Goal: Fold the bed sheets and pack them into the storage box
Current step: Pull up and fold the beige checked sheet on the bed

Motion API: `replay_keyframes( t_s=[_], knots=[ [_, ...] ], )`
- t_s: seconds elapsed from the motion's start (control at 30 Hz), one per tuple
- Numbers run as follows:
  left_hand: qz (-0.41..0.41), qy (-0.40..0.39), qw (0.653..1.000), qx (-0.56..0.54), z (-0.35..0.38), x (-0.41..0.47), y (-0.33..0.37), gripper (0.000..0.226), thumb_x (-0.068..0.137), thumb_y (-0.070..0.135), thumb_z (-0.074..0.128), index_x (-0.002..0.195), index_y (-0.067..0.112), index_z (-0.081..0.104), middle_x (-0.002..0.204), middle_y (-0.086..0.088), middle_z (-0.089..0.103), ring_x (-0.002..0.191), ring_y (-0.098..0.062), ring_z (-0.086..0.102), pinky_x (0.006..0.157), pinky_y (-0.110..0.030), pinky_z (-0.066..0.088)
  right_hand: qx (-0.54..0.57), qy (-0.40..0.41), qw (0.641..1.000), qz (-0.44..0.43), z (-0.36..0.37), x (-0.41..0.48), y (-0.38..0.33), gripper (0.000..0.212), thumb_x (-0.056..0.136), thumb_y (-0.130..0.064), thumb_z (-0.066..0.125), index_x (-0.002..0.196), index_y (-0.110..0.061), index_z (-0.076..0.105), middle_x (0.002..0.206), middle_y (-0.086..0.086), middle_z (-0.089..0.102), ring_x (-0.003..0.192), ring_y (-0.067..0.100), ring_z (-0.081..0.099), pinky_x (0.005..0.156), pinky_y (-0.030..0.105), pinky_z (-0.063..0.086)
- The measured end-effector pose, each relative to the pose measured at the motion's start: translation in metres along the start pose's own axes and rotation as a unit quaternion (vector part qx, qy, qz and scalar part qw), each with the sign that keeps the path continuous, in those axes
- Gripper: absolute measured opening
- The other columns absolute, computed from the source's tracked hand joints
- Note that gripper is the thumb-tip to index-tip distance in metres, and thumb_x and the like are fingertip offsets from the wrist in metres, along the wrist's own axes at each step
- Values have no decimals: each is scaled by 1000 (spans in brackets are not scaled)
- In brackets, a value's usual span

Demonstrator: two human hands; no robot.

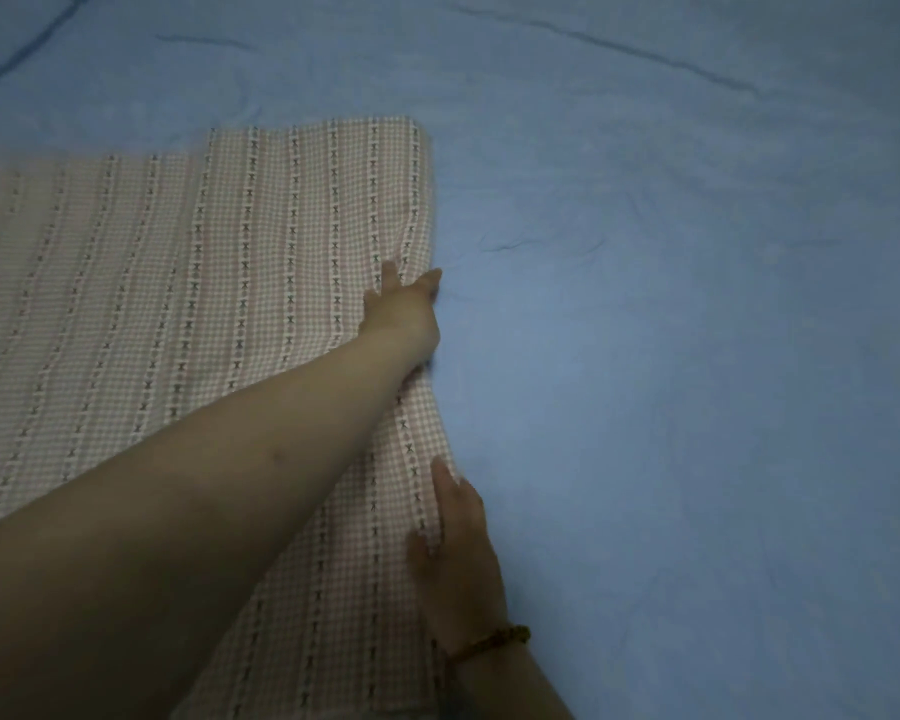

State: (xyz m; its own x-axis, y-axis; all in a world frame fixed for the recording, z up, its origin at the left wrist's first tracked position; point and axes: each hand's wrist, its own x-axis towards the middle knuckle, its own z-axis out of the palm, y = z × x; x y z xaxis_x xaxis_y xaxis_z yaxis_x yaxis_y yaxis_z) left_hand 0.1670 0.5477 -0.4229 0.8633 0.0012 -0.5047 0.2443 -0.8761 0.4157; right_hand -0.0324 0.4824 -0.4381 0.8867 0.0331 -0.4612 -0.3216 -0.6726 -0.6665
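A pink checked bed sheet (188, 304) with dotted white stripes lies flat, folded over, on the blue bed. Its far left part shows a paler layer. My left arm reaches across the sheet from the lower left. My left hand (404, 309) rests on the sheet's right edge with fingers stretched out. Nearer to me, my right hand (455, 537) lies flat along the same edge, fingers straight and thumb on the cloth. A bead bracelet sits on that wrist. No storage box is in view.
A blue bed cover (671, 330) with a few creases fills the right side and the far part of the view. A dark shape shows at the top left corner.
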Motion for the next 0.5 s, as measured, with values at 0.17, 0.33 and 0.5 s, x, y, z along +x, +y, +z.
replay_keyframes(
  t_s=[0.17,0.33,0.5],
  knots=[
    [71,52,990,-110,-36,-17,-26,68,84,-4,55,144,11,28,150,-19,22,139,-26,26,104,-15,20,62,-41,993,-95,-10,-5,-23,66,65,-62,8,125,-43,-11,143,-24,9,131,-2,27,99,9,26],
    [69,150,966,-198,-91,-48,-55,65,80,-17,46,140,5,36,144,-14,37,133,-23,35,88,0,19,87,-78,977,-180,-5,-15,-72,60,63,-57,10,116,-74,-15,135,-29,2,128,-8,15,90,-4,16],
    [60,209,942,-255,-144,-73,-111,57,86,-10,49,139,10,39,143,-9,41,130,-17,38,86,-2,22,94,-119,969,-196,24,-25,-132,56,60,-57,12,91,-85,-25,132,-37,3,125,-2,23,90,-2,23]
  ],
)
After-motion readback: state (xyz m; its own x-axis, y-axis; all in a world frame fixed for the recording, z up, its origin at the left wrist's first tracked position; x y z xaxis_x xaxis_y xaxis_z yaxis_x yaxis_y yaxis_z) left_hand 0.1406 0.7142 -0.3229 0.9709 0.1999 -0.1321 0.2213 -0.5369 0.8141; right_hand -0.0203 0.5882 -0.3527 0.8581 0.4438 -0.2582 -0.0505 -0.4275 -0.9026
